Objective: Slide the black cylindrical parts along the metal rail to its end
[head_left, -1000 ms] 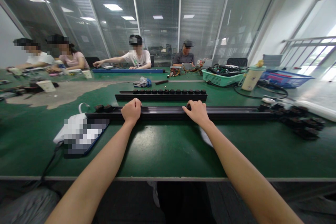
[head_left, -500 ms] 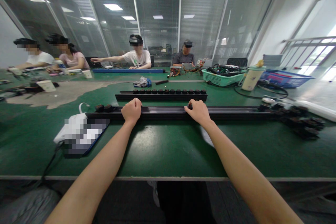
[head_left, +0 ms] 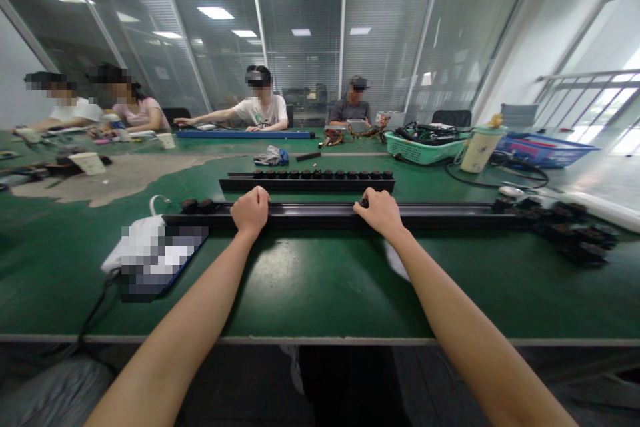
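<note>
A long black channel-shaped rail (head_left: 310, 215) lies crosswise in front of me on the green table. My left hand (head_left: 251, 211) is closed over it, left of the middle, in a fist. My right hand (head_left: 382, 212) is closed farther right on the rail, and its fingers grip a small black socket-like part (head_left: 365, 202), mostly hidden by them. Two similar black parts (head_left: 197, 205) sit at the rail's left end. A pile of more such parts (head_left: 575, 230) lies around and past its right end.
Behind lies a shorter black rail (head_left: 305, 185) with a row of black parts. A blue-edged phone-like slab (head_left: 187, 263) and a white pouch-like object (head_left: 133, 240) lie left. Back right stand a green basket (head_left: 425, 152) and a cream tumbler (head_left: 480, 149). Several people sit across the table.
My right hand has shifted very slightly to the right with the small black part. My left hand stays in place on the rail.
</note>
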